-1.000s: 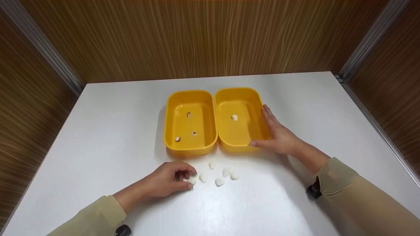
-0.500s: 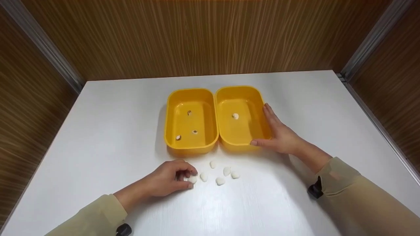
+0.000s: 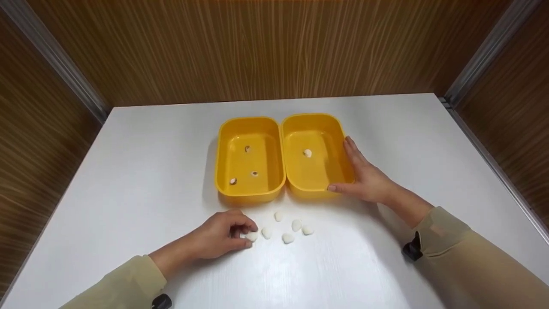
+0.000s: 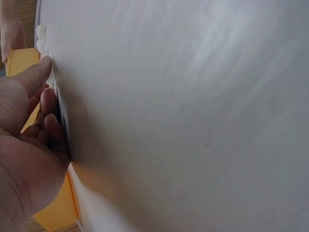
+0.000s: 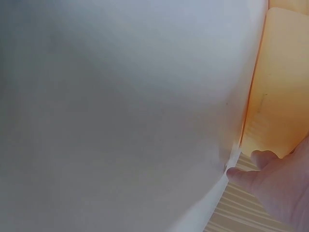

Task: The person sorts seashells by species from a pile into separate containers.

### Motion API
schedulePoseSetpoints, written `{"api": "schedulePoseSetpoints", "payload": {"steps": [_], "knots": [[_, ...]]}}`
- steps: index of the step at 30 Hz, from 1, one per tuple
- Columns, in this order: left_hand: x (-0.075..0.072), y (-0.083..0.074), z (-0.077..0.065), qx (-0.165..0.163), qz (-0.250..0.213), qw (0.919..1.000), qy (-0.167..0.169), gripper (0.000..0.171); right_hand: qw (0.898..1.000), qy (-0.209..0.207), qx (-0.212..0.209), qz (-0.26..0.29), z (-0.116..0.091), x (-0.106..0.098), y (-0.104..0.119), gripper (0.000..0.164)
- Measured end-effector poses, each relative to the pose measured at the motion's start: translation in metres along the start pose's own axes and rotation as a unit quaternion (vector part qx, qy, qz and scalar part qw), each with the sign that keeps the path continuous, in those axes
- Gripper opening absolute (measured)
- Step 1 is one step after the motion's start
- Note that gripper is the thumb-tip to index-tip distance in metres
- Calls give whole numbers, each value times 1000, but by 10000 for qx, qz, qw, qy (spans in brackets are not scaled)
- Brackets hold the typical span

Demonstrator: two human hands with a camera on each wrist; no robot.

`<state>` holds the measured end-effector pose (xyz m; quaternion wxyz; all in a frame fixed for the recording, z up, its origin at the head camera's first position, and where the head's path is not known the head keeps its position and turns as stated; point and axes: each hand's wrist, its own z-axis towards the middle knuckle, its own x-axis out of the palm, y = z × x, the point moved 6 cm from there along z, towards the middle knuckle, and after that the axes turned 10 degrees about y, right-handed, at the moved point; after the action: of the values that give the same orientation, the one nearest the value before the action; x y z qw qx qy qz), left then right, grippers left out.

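Observation:
In the head view my left hand (image 3: 218,235) rests low on the table, its thumb and curled fingers around a small white pebble-like piece (image 3: 252,236). Several similar white pieces (image 3: 288,238) lie just to its right. My right hand (image 3: 366,179) spans the front right corner of the right yellow box (image 3: 317,194). Its fingers lie straight along the side, with the thumb at the front rim. Inside that box sits one whitish shell-like piece (image 3: 307,153). The left wrist view shows the left hand (image 4: 29,125) close to the tabletop, with its held piece hidden.
A second yellow box (image 3: 251,198) stands against the right one, with three small brown-and-white shell-like pieces (image 3: 233,181) on its floor. Both boxes stand on a white table (image 3: 141,180). Wood-grain panels (image 3: 274,47) rise behind it and at both sides.
Both hands keep nearly the same place. The left fingers shift very slightly around the white piece, and more of it shows. The boxes and loose pieces stay put.

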<state>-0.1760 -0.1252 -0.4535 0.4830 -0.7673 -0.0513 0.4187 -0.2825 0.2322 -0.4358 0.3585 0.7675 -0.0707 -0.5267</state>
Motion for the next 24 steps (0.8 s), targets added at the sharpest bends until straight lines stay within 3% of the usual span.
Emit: {"api": "schedulePoseSetpoints", "payload": {"steps": [8,24], "knots": [[1,-2,-1,124,11,9999,20,18,9998,6,-178,-74,-1,0,3,129],[1,-1,1,-31,144,9999,20,16,9999,-22,-92,-108,0,-1,1,130]]}}
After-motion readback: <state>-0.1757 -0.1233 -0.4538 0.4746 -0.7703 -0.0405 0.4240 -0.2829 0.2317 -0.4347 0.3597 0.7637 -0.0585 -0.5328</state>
